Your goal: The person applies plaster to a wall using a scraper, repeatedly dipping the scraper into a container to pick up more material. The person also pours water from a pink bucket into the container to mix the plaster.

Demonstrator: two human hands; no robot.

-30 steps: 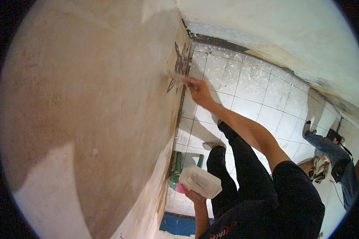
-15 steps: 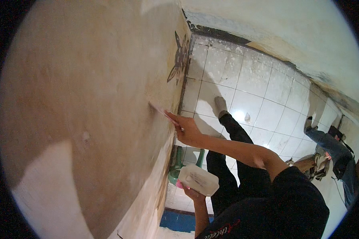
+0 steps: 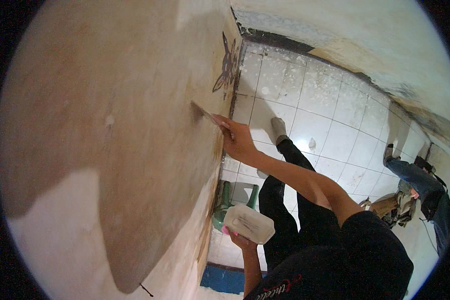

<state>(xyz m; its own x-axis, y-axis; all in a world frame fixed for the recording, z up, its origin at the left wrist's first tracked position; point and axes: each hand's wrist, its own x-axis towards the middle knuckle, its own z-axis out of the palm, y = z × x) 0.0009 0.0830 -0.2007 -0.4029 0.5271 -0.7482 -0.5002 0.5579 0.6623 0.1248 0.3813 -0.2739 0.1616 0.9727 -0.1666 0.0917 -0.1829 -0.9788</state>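
Observation:
My right hand (image 3: 236, 136) reaches out to the wall (image 3: 135, 120) on the left, its fingers closed around a thin, flat putty knife (image 3: 205, 114). The blade's far edge meets the brownish wall surface, and a dark shadow or smear lies beside it. Lower down, my left hand (image 3: 243, 240) supports an off-white rectangular plastic tub (image 3: 249, 223) with rounded corners and grey smudges on it. Something pink (image 3: 225, 230) shows at the tub's edge by the left fingers; I cannot make out what it is.
A green plastic stool (image 3: 221, 216) stands beneath the tub, against the wall. White floor tiles (image 3: 312, 107) carry pale splashes. Another person's jeans leg (image 3: 410, 172) is at the right, near a heap of cloth (image 3: 402, 205). A dark leaf-like drawing (image 3: 226, 65) marks the wall by the corner.
My right hand and the putty knife have moved upward in the picture along the wall, the blade still against it. The left hand and tub stay nearly in place. The view has shifted slightly.

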